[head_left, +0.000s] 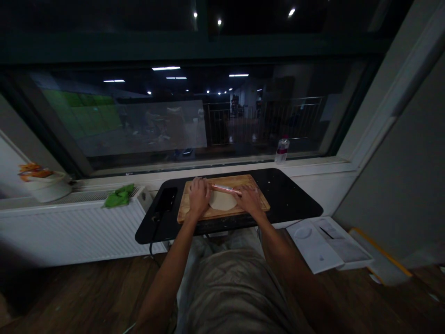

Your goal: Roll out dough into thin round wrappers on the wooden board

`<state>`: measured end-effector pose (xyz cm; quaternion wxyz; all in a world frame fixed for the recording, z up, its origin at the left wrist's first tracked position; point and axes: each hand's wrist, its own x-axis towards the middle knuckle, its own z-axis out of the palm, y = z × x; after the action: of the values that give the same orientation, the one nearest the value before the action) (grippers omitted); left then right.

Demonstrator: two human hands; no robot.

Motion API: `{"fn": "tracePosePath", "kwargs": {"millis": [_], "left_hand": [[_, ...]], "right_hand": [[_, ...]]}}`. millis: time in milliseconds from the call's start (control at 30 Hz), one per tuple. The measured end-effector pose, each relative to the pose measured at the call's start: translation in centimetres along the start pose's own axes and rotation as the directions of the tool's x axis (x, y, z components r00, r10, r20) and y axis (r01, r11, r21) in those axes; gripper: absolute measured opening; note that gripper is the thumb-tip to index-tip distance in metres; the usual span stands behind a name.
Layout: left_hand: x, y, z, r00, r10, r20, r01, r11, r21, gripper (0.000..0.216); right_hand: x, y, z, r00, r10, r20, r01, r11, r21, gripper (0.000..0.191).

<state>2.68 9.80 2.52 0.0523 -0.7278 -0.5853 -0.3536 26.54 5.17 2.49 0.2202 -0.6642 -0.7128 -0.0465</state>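
Note:
A flat, pale round of dough (222, 201) lies on a wooden board (256, 182). Across the dough's far part runs a thin, shiny pinkish rolling pin (225, 189), slightly tilted in view. My left hand (199, 195) is closed over its left end, and my right hand (249, 199) over its right end. The fingers curl down over the pin, so both of its ends are hidden. The dough's left and right edges are partly behind my hands.
The board rests on a small black table (292, 202) with a dark phone-like slab (167, 199) and a cable at left. Beyond stand a radiator (79, 232) with a green cloth (119, 196), a white pot (48, 186), and a bottle (282, 150). An opened white box (323, 243) lies right.

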Motion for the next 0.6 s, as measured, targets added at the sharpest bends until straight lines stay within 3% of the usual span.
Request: {"fn": "tracePosePath", "kwargs": {"millis": [100,200,400,600], "left_hand": [[-0.3,-0.3,1.0,0.988,0.075,0.132,-0.079,0.997,0.022,0.036],[-0.2,-0.5,1.6,0.972,0.069,0.224,-0.080,0.996,0.041,0.041],[-0.2,-0.5,1.3,0.967,0.055,0.250,-0.065,0.997,0.029,0.044],[-0.2,-0.3,1.4,0.969,0.034,0.246,-0.039,0.999,0.014,0.048]], "right_hand": [[0.1,-0.1,0.0,1.000,0.012,-0.013,-0.012,1.000,-0.014,0.041],[0.5,-0.3,0.0,0.999,0.050,-0.017,-0.050,0.998,-0.046,0.043],[2.5,-0.8,0.8,1.000,0.014,-0.004,-0.014,0.991,-0.136,0.040],[5.7,0.0,1.3,0.996,0.016,0.086,-0.001,0.986,-0.169,0.045]]}}
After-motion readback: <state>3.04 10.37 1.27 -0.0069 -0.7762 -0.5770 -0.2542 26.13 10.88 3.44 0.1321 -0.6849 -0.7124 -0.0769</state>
